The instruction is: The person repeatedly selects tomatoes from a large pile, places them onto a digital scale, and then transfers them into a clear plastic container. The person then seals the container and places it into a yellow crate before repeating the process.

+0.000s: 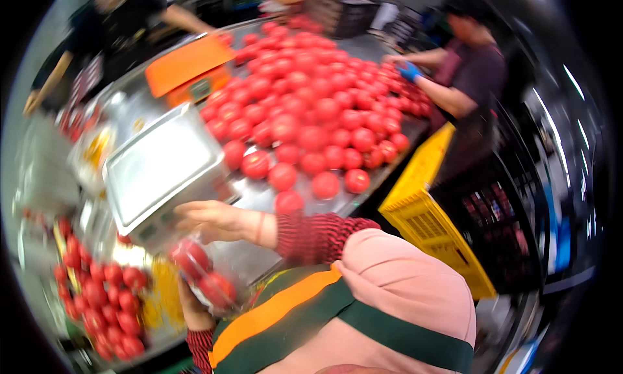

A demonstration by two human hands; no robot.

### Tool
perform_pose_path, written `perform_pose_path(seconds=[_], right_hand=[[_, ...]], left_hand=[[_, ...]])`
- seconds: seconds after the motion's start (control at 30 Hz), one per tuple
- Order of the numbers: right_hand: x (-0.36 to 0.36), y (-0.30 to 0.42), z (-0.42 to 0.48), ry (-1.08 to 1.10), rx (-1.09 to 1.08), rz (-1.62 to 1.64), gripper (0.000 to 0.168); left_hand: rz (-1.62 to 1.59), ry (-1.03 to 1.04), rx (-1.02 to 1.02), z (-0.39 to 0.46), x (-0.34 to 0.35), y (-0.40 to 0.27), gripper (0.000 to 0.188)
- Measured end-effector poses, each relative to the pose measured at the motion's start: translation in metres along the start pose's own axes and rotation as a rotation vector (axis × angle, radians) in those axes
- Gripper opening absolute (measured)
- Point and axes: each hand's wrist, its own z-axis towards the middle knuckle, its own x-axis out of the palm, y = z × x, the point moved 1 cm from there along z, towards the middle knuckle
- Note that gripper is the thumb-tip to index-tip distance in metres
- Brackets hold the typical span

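Note:
A clear plastic bag of red tomatoes [216,289] rests against my left hand [191,298], which holds it from below and is partly hidden behind it. My right hand [211,220] is stretched over the top of the bag, in front of a digital scale with a steel pan [163,167]. Blur hides whether its fingers grip the plastic. Beyond my right forearm, a large heap of tomatoes [311,106] spreads over the steel table [253,194].
A second pile of tomatoes [100,301] lies at the lower left. An orange scale [190,69] stands beyond the steel one. Yellow [433,223] and black crates [491,213] stand at the right. A co-worker's blue-gloved hand [410,72] is at the heap; other people stand across the table.

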Motion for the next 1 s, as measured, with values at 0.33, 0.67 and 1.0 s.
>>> perform_pose_path(seconds=[0.33, 0.67, 1.0], right_hand=[[0.096, 0.137, -0.184, 0.629, -0.070, -1.352, 0.050], [0.011, 0.114, -0.297, -0.417, -0.931, -0.350, 0.081], [0.144, 0.220, -0.663, -1.597, -1.176, -1.077, 0.041]], left_hand=[[0.414, -0.248, -0.121, 0.021, 0.058, 0.021, 0.069], [0.496, 0.799, 0.106, 0.136, 0.230, 0.056, 0.095], [0.644, 0.636, -0.210, 0.136, 0.248, 0.117, 0.061]])
